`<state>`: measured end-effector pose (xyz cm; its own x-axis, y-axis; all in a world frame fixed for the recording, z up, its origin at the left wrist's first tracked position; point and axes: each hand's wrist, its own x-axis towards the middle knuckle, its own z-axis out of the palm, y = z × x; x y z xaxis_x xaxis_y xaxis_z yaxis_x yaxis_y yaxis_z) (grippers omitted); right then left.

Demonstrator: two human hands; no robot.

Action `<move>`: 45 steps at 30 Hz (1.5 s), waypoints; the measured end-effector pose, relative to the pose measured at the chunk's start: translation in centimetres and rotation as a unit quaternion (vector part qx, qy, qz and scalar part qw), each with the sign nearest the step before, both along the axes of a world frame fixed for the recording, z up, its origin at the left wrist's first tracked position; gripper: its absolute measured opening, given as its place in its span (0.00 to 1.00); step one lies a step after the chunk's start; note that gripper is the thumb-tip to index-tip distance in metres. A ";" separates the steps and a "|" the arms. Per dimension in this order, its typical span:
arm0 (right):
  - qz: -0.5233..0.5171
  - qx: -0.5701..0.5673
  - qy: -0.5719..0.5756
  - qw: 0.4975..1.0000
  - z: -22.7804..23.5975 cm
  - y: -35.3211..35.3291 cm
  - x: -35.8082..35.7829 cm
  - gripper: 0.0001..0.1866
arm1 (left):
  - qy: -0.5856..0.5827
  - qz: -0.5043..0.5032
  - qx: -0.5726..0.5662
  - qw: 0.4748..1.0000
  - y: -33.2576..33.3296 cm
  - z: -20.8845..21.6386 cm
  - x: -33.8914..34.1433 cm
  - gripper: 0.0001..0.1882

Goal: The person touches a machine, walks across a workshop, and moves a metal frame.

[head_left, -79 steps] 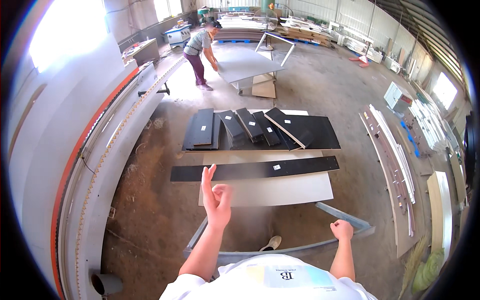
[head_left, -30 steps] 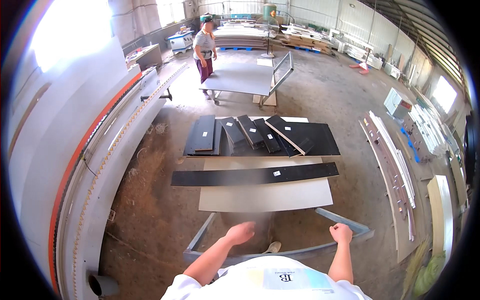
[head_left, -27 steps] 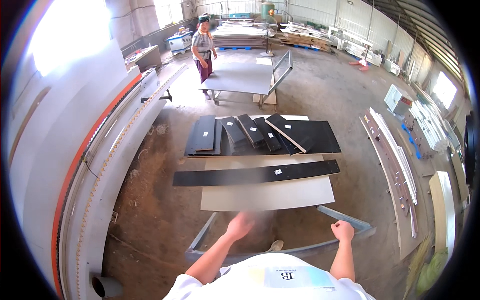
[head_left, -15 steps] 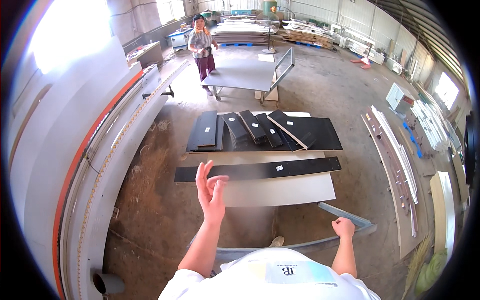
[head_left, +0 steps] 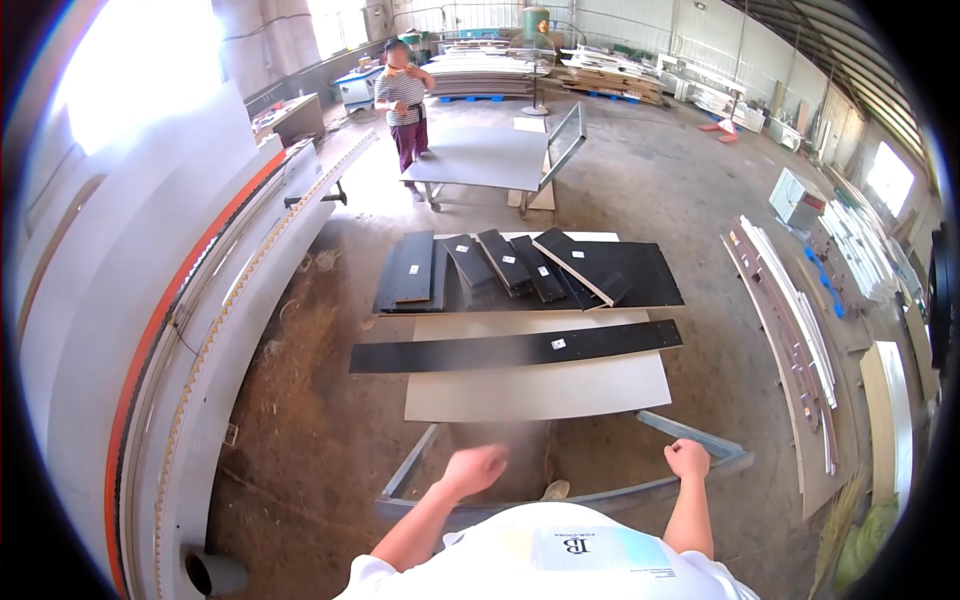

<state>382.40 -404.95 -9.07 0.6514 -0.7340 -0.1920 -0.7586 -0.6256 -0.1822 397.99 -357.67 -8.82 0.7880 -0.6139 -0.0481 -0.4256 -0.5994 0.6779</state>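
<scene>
My left hand [head_left: 476,471] is in front of my body, above the near side of a grey metal frame [head_left: 407,462]; motion smears its fingers. My right hand [head_left: 687,458] is closed in a fist over the frame's right bar; whether it grips the bar or something else is hidden. Beyond the frame lies a pale board [head_left: 540,391], crossed by a long narrow black board [head_left: 455,355] with a small white label. Farther off, a wide black panel [head_left: 650,275] carries several shorter black boards [head_left: 415,268], some lying askew.
A person [head_left: 403,110] in a striped top stands behind a grey-topped wheeled cart [head_left: 480,158]. On my left runs a long machine with an orange strip [head_left: 160,315]. Brown and white strips [head_left: 785,340] lie along the right. Stacked panels [head_left: 480,75] stand at the back.
My left hand has come down from a raised, fingers-apart pose to low over the metal frame. My right hand has stayed nearly in place. The person at the back has raised an arm.
</scene>
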 end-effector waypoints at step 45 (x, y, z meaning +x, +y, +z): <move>0.020 -0.035 -0.049 0.998 -1.8 -0.2 0.7 0.14 | 0.140 -0.186 0.227 0.946 0.4 -7.2 1.9 0.20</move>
<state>383.12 -405.13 -10.86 0.6932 -0.7168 -0.0759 -0.7139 -0.6682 -0.2096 399.93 -357.25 -15.99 0.4383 -0.7124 -0.5480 -0.5057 -0.6995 0.5049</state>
